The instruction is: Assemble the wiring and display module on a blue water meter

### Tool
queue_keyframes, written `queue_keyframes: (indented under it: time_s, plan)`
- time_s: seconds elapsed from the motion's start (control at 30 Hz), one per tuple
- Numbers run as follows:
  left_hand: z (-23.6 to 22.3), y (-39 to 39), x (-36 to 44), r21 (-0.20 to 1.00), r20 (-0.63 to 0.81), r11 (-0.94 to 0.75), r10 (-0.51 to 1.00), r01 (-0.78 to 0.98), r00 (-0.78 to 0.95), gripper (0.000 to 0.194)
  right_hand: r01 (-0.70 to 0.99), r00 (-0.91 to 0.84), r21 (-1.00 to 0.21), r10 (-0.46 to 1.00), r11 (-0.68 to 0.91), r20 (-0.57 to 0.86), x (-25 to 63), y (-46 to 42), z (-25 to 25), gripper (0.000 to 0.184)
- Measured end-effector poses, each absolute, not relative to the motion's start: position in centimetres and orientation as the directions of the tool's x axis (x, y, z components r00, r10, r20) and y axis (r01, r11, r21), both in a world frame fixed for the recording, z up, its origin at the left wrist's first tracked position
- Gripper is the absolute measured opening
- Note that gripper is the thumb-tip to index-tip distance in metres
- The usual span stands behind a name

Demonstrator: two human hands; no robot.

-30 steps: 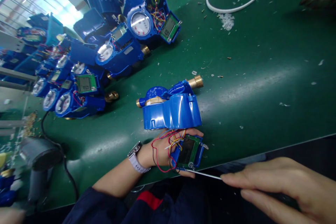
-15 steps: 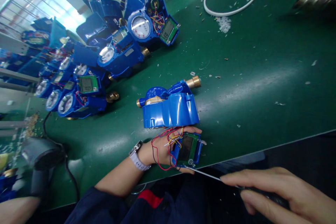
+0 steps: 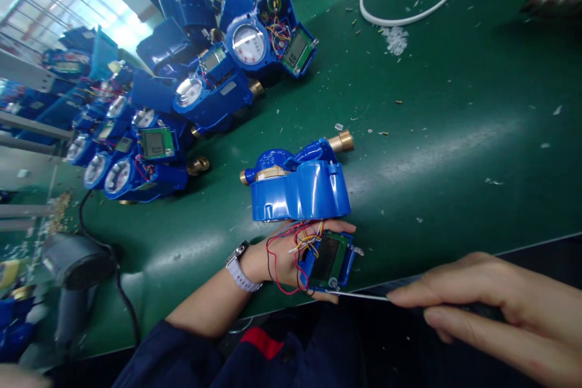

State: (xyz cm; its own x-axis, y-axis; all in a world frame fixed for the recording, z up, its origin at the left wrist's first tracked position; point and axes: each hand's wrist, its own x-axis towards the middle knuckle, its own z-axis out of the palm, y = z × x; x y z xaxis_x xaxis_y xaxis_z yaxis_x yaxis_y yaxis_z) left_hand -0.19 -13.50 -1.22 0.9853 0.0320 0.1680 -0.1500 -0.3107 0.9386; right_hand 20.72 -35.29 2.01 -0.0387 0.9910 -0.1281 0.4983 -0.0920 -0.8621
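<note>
My left hand (image 3: pixel 284 254), with a watch on its wrist, is closed around a small display module (image 3: pixel 325 260), a blue frame holding a green circuit board and dark screen. Red, black, yellow and white wires run from the module to a blue water meter (image 3: pixel 300 191), which lies on its side just beyond my fingers. From the right, my right hand (image 3: pixel 482 309) grips a screwdriver (image 3: pixel 364 295) by its dark, mostly hidden handle. Its thin metal shaft reaches the module's near edge, by a clear round part at the corner; whether the tip touches is too small to tell.
Several blue meters (image 3: pixel 204 97) with open housings crowd the left side of the green table (image 3: pixel 436 194). A grey handheld scanner (image 3: pixel 75 260) with a black cord stands near left. A white cable (image 3: pixel 409 18), plastic scraps and a metal fitting (image 3: pixel 555 3) lie at the back.
My right hand has risen slightly and the screwdriver shaft lies flatter, its tip still at the module's edge. The whole view has shifted a little. Another person's hand at lower left has mostly withdrawn.
</note>
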Motion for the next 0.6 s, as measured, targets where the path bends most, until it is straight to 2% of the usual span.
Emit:
queue_keyframes:
  time_s: [0.13, 0.33, 0.6]
  plan:
    - [-1.5, -13.5, -0.6, 0.95, 0.113, -0.297, 0.044, -0.095, 0.993, 0.088, 0.504, -0.057, -0.863, 0.995, -0.042, -0.082, 21.2, -34.3, 2.3, 0.025]
    - [-2.1, -13.3, -1.2, 0.987, 0.002, -0.162, 0.034, 0.003, 0.999, 0.091, 0.51, -0.071, -0.859, 0.993, -0.043, -0.092, 21.5, -34.4, 2.2, 0.025]
    - [-1.6, -13.4, -1.1, 0.987, -0.152, -0.044, 0.054, 0.154, 0.987, 0.082, 0.477, -0.056, -0.874, 0.989, -0.091, -0.134, 21.5, -33.6, 2.5, 0.022]
